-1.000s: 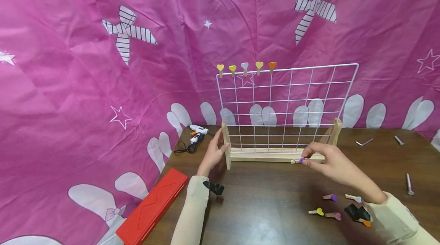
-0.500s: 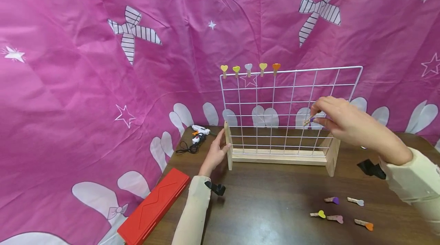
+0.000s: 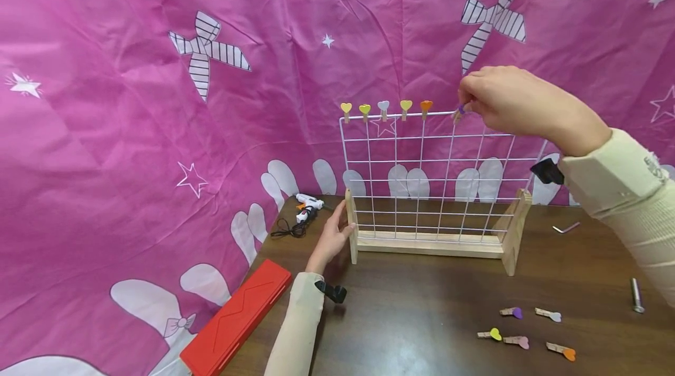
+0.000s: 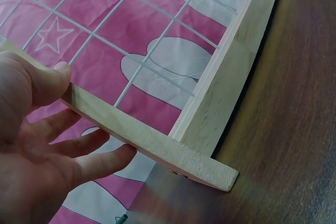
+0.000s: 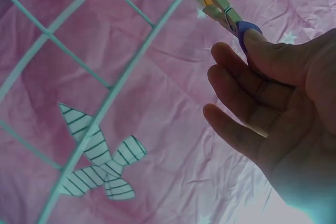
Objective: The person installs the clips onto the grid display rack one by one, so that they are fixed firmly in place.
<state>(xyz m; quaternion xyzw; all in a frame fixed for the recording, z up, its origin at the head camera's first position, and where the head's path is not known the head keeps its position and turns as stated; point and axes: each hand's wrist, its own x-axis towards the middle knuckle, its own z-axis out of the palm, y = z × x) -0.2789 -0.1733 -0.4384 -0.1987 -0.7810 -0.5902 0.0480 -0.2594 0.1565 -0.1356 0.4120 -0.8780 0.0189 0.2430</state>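
Observation:
My right hand (image 3: 519, 99) pinches a small wooden clothespin (image 5: 224, 19) by its purple heart end, at the top wire of a white wire grid (image 3: 396, 159). In the right wrist view the clothespin's jaws look apart from that wire. Thumb on one side and fingers on the other, my left hand (image 3: 331, 241) grips the left wooden upright (image 4: 152, 135) of the stand that holds the grid. Along the left part of the top wire sit several heart clothespins, among them a white one (image 3: 383, 108) and an orange one (image 3: 426, 108). My right fingertips partly hide the purple heart in the head view.
Several loose heart clothespins, including a pink one (image 3: 517, 341) and a yellow one (image 3: 490, 334), lie at the front right. A glue gun (image 3: 310, 201) with its cord and a red case (image 3: 237, 318) are on the left. An Allen key (image 3: 566, 228) and a bolt (image 3: 637, 295) lie right.
My right hand has risen from low by the stand's base to the grid's top wire, carrying the purple-heart clothespin. The left hand stays on the upright.

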